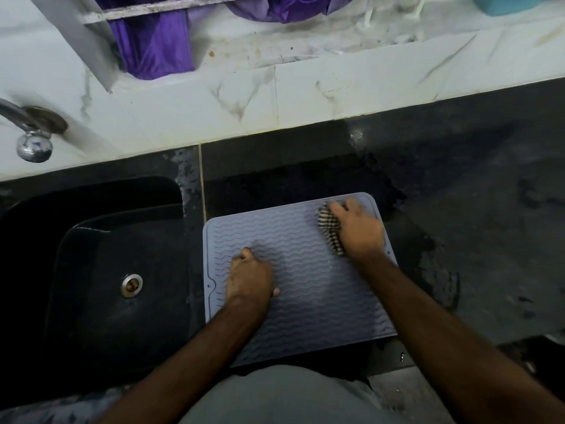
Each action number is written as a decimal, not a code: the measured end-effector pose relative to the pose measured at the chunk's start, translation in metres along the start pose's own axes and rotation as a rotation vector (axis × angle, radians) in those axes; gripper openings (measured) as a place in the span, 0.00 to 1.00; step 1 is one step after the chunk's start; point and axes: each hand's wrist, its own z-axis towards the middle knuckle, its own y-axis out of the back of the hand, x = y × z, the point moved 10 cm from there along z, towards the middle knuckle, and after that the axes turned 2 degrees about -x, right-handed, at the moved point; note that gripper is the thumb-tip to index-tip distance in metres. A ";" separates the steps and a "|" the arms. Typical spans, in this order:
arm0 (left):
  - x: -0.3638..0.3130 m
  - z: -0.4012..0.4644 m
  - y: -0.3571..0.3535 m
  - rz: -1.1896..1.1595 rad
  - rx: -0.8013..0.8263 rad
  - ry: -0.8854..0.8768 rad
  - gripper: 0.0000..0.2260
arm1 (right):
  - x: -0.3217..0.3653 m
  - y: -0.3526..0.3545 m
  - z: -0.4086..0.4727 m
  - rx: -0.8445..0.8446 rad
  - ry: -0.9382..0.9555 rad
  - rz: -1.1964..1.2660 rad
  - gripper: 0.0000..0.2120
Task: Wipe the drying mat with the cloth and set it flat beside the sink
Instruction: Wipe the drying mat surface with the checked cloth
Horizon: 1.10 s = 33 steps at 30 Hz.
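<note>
Mat (308,304) lies by the sink (88,240), curled left hand (249,278) pinning it so right hand (357,231), squeezing the cloth (329,229), can wipe.

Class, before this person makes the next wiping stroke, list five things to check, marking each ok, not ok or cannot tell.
1. Drying mat lies flat on the counter beside the sink: ok.
2. Left hand rests on the mat: ok.
3. Right hand holds the cloth against the mat: ok.
4. Mat's near edge supported by the counter: cannot tell.
5. Counter right of the mat dry: not ok, looks wet.
</note>
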 end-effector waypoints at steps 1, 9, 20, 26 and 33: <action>0.000 0.000 0.000 0.005 -0.003 0.003 0.25 | -0.019 0.008 -0.002 -0.020 -0.039 -0.020 0.19; -0.001 -0.007 -0.002 -0.059 -0.008 -0.022 0.23 | -0.068 0.075 -0.003 -0.143 -0.242 0.019 0.09; 0.027 -0.024 -0.021 -0.236 -0.156 -0.114 0.31 | -0.041 0.116 -0.011 -0.241 -0.352 0.346 0.17; 0.046 -0.031 -0.028 -0.195 -0.340 -0.181 0.45 | -0.009 0.055 -0.038 -0.033 -0.344 0.115 0.16; 0.056 -0.032 -0.038 -0.218 -0.343 -0.168 0.49 | 0.061 -0.015 -0.059 0.260 -0.328 -0.231 0.25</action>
